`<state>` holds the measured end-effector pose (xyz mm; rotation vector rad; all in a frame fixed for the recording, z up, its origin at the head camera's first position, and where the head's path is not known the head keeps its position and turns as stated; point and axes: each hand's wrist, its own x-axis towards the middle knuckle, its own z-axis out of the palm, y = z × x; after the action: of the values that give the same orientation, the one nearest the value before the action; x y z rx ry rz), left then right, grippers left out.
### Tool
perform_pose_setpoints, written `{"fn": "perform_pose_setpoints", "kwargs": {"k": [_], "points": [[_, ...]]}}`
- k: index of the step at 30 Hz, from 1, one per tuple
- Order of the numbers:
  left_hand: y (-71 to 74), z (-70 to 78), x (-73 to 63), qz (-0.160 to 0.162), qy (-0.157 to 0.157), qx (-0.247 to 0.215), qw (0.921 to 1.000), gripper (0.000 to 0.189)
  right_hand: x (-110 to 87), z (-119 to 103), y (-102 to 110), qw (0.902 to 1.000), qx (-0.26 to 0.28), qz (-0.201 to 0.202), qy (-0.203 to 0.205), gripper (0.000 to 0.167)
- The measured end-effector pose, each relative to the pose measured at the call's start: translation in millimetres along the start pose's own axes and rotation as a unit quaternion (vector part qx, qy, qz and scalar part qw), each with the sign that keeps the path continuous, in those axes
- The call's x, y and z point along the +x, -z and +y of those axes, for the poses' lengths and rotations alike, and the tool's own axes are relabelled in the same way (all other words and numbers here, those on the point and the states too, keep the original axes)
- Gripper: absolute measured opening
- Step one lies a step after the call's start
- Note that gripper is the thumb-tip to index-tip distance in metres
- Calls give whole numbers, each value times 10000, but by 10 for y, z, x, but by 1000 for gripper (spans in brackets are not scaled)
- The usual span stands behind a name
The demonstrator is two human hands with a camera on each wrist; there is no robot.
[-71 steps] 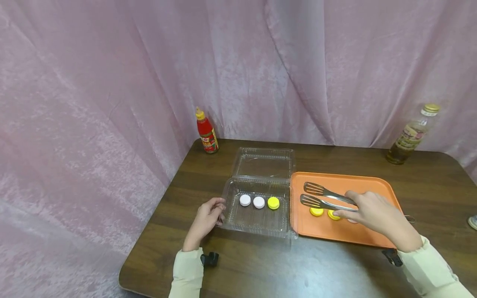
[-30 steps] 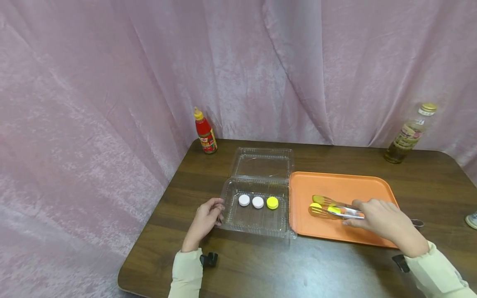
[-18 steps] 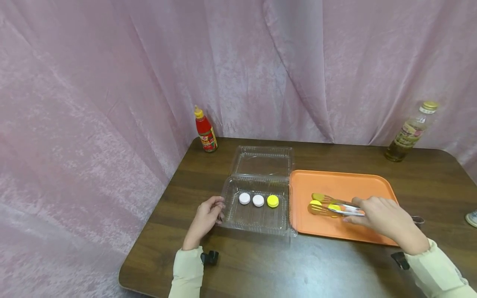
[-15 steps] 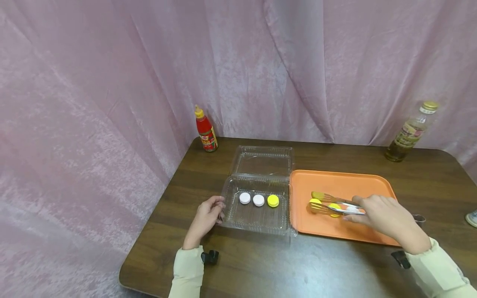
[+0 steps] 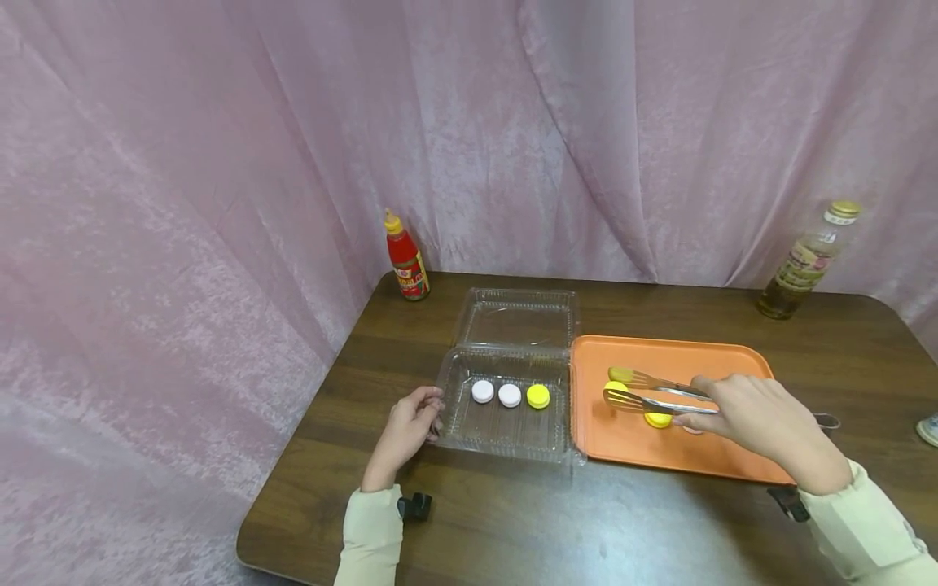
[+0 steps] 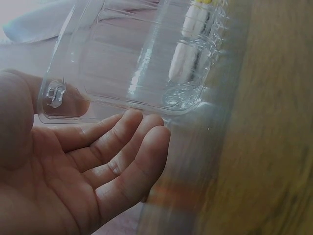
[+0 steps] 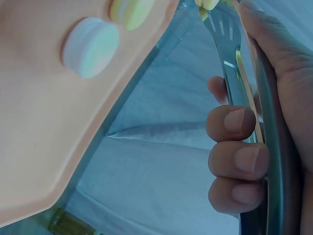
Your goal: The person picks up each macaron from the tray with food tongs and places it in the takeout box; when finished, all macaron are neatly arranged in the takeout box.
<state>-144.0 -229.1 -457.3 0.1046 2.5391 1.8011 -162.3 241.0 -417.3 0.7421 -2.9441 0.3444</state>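
Observation:
My right hand [image 5: 762, 419] grips metal slotted tongs [image 5: 670, 387] over the orange tray [image 5: 703, 358]. Between the tong tips is a yellow macaron [image 5: 615, 387], its top edge showing at the head view's near blade. Another yellow macaron [image 5: 657, 420] and a white macaron [image 7: 91, 48] sit on the tray beneath the tongs. My left hand [image 5: 405, 427] pinches the left rim of a clear plastic clamshell box [image 6: 112, 58], thumb and fingers on either side. Inside the box, two white macarons [image 5: 509, 395] and one yellow macaron [image 5: 538, 396] lie in a row.
The box's raised lid [image 5: 519, 319] lies folded back behind its base. A red sauce bottle [image 5: 407, 260] stands at the back left, an oil bottle [image 5: 802, 268] at the back right. Part of another object [image 5: 931, 431] shows at the right edge. Pink curtains hang behind the table.
The tongs came down over the yellow macarons, closed around the left one, and have risen slightly with it toward the back left. My left hand stays at the box rim.

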Motion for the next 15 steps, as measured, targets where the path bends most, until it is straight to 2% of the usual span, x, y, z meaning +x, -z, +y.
{"fn": "perform_pose_setpoints", "kwargs": {"k": [15], "points": [[-5,1,5,24,-22,-47,10000,29,117,-125,97,9990,-142,241,340,46]]}}
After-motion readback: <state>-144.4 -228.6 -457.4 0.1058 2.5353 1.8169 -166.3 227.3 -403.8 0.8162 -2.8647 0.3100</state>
